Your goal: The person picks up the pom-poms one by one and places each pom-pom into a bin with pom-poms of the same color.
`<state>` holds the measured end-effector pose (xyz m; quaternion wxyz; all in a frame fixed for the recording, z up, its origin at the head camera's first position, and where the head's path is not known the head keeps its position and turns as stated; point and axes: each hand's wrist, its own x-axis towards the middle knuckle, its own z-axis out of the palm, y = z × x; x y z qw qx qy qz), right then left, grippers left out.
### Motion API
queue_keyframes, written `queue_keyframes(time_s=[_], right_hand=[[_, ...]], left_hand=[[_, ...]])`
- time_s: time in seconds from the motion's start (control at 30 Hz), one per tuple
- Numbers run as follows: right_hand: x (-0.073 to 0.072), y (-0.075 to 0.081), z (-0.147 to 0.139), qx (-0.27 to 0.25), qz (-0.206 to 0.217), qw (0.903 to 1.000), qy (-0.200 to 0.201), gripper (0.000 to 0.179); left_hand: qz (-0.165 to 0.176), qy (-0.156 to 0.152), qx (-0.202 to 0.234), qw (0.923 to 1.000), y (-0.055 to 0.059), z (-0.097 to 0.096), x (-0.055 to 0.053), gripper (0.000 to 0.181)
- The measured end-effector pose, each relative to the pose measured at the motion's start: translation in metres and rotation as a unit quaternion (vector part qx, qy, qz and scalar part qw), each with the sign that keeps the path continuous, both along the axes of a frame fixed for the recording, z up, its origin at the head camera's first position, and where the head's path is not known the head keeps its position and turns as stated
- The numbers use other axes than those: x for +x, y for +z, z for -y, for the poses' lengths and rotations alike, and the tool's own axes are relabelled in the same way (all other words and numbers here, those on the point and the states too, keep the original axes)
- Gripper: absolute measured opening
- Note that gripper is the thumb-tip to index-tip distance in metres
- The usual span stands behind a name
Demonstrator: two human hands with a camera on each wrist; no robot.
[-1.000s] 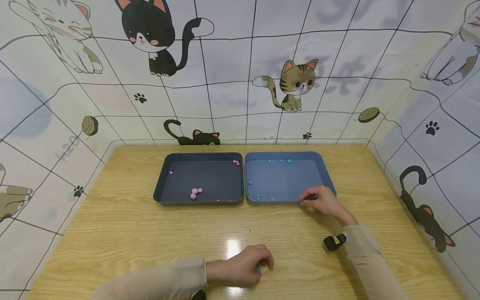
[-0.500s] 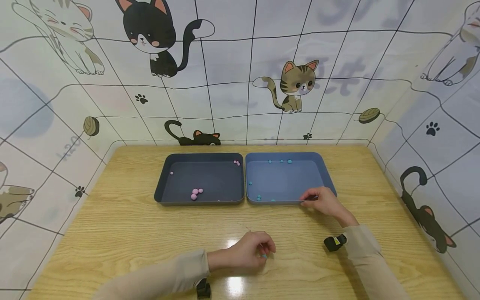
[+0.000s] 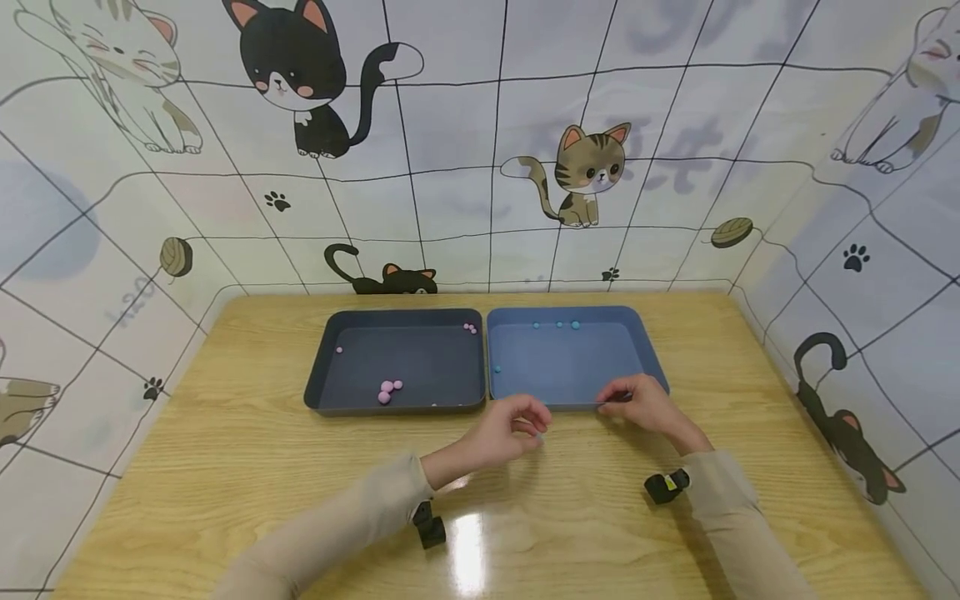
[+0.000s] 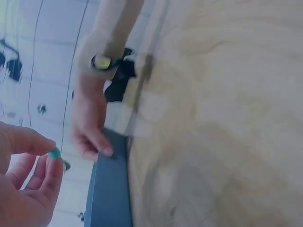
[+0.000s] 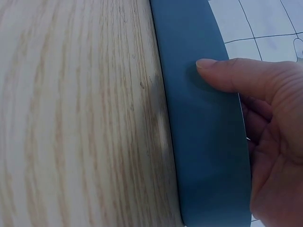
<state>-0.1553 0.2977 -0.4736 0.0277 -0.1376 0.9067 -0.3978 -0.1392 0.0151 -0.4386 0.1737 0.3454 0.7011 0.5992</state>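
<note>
Thumb and fingertips of my left hand (image 3: 495, 437) pinch a small teal ball (image 4: 54, 152), held in the air just before the near edge of the blue tray (image 3: 566, 360). My right hand (image 3: 647, 406) grips that tray's near wall, the thumb pressed on the outside and the other fingers over the rim, as the right wrist view shows. Inside the blue tray lie several teal balls, among them one near the far wall (image 3: 575, 325) and one by the left wall (image 3: 497, 369). My left hand covers the tray's near left corner in the head view.
A dark grey tray (image 3: 420, 354) stands directly left of the blue one, with several pink balls (image 3: 385, 397) in it. Both trays sit toward the back of a wooden table (image 3: 247, 475). A cat-patterned wall covering (image 3: 450, 183) rises behind and at both sides.
My left hand has moved forward from the table's front part to the blue tray's near edge, carrying the teal ball. The right hand keeps its place on the tray wall.
</note>
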Motion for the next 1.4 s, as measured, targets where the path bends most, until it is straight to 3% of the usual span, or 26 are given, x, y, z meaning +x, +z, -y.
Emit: queue_keyframes(time_s=[0.13,0.33,0.57,0.6,0.77,0.83,0.97,1.23,1.4], right_hand=[[0.000,0.001,0.000,0.003,0.005,1.0000,-0.001,0.005],[-0.001,0.000,-0.001,0.006,0.005,1.0000,0.004,0.004],[-0.001,0.001,0.001,0.008,0.014,0.9999,0.004,0.005],[-0.002,0.001,0.001,0.010,0.016,0.9998,0.003,0.005],[-0.002,0.001,0.001,0.009,0.019,0.9998,0.005,0.005],[-0.002,0.002,0.001,0.005,0.017,0.9998,0.005,0.005],[-0.002,0.003,0.002,0.003,0.018,0.9998,0.003,0.005],[-0.003,0.002,0.001,0.006,0.013,0.9999,0.002,0.005],[-0.002,0.002,0.001,0.008,0.019,0.9998,-0.003,0.006]], left_hand=[[0.020,0.033,0.023,0.9990,0.013,-0.005,-0.015,0.019],[0.068,0.096,0.021,0.9928,-0.011,-0.020,-0.054,0.020],[0.086,0.167,0.014,0.9821,-0.022,-0.032,-0.080,0.020],[0.088,0.174,0.008,0.9807,-0.018,-0.033,-0.079,0.020],[0.096,0.210,-0.013,0.9729,-0.021,-0.042,-0.087,0.019],[0.102,0.228,-0.011,0.9682,-0.027,-0.047,-0.093,0.018],[0.111,0.259,-0.003,0.9595,-0.029,-0.054,-0.098,0.018],[0.084,0.279,-0.012,0.9564,-0.028,-0.060,-0.099,0.014],[0.097,0.291,-0.016,0.9516,-0.031,-0.058,-0.098,0.015]])
